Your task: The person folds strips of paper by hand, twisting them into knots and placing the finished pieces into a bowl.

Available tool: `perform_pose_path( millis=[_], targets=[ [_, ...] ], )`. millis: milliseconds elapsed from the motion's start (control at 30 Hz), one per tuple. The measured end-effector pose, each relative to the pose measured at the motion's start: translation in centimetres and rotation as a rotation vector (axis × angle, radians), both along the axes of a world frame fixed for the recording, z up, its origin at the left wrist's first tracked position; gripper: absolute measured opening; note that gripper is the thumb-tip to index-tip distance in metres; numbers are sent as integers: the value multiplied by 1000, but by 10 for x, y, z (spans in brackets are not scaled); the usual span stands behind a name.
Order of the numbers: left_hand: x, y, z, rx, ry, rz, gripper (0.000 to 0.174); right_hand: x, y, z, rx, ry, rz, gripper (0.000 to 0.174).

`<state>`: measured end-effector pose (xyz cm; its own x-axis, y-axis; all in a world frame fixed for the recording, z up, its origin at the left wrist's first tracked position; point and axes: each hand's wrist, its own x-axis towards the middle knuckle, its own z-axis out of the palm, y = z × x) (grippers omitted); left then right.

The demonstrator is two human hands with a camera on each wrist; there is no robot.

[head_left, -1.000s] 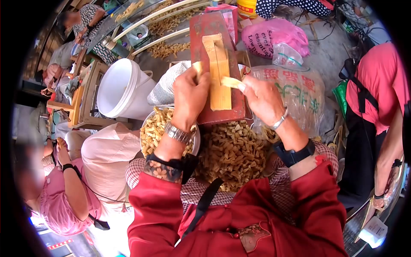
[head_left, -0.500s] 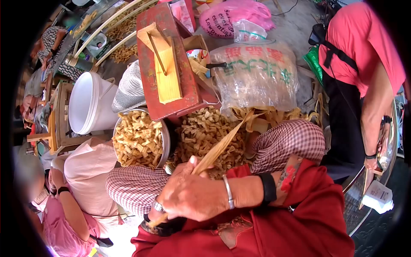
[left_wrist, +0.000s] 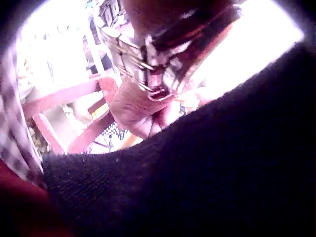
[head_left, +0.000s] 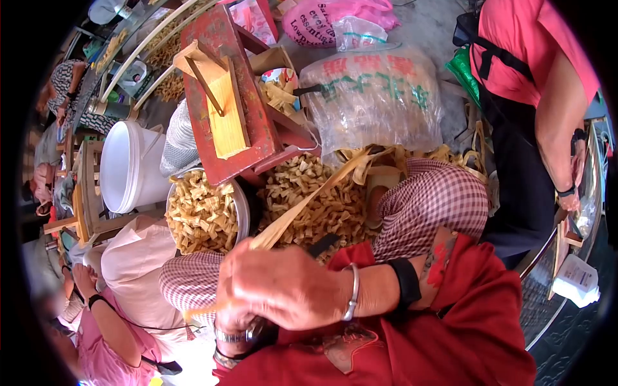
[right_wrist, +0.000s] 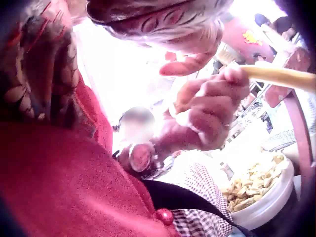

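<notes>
My left hand (right_wrist: 212, 108) is curled round a pale dried strip (right_wrist: 279, 76) in the right wrist view. In the head view the strip (head_left: 309, 202) slants up toward the plastic bag. My right hand (head_left: 290, 286) lies over the left hand and covers most of it. Loosely bent fingers (right_wrist: 185, 65) of the right hand hang beside the left fist, with nothing visible in them. The left wrist view shows only part of the left hand (left_wrist: 140, 111); dark cloth blocks the rest.
A slotted wooden block (head_left: 230, 128) lies on a red bench (head_left: 267, 145). Cut pieces fill a bowl (head_left: 242, 209) and form a pile (head_left: 322, 219) beside it. A white bucket (head_left: 122, 167) stands left, a clear plastic bag (head_left: 380, 103) beyond the pile. People sit on both sides.
Both hands have come back from the block toward the lap, and a long strip is now in the left hand. Over the last half second the strip has swung slightly and the view has shifted.
</notes>
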<state>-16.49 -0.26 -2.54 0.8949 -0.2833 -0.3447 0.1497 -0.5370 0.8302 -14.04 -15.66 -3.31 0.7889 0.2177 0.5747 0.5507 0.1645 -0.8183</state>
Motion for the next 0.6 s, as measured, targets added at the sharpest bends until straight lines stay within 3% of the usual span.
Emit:
perform_pose_path(
  millis=[100,133,167,267,333,400,533,567,600],
  targets=[
    [-15,7,9,-158,-173,55,15,9,1,0,32,106,-85,11],
    [-23,-5,10,-704,214,486,16,8,3,-1,37,130,-122,11],
    [-19,-17,8,-473,-58,489,15,8,2,-4,-7,163,-106,11],
    [-24,-5,13,-157,-382,312,10,9,-1,-9,-134,298,-54,14],
    [-15,-9,17,236,-785,153,7,14,-11,0,-359,362,86,19],
    [-7,-16,21,495,-1071,48,7,18,-15,-9,-373,310,161,21],
    [-3,-13,8,276,-884,14,13,25,-23,-19,-359,159,209,31],
    [-3,-10,2,328,-870,30,17,24,-21,-27,-409,79,185,28],
    [-7,-5,-3,137,-623,176,16,24,-22,-26,-397,165,190,27]
  ],
)
